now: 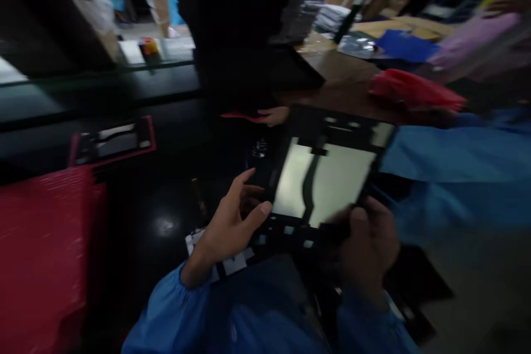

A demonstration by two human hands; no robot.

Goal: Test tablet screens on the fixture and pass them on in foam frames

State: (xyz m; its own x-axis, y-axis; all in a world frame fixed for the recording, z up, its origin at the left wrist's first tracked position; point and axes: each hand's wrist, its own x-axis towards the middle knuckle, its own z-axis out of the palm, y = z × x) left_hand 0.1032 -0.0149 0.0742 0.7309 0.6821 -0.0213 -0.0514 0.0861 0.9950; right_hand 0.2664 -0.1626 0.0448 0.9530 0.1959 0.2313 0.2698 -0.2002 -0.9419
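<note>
I hold a flat rectangular panel point(327, 177) with a pale silvery back, black frame and a dark ribbon strip down its middle, tilted up over a dark bench. My left hand point(232, 221) grips its lower left edge, thumb on top and fingers spread behind. At the lower right edge, my right hand point(367, 240) is closed around the panel. Both sleeves are blue. Beneath the panel lies a black and white part point(232, 260).
Red ribbed trays point(41, 254) stand at the left, one carrying a black panel point(112, 141). A black upright stand point(253, 27) rises behind. Another person's blue sleeve point(456, 149) and a hand point(274, 116) reach in. A red bag point(415, 91) and cardboard boxes lie beyond.
</note>
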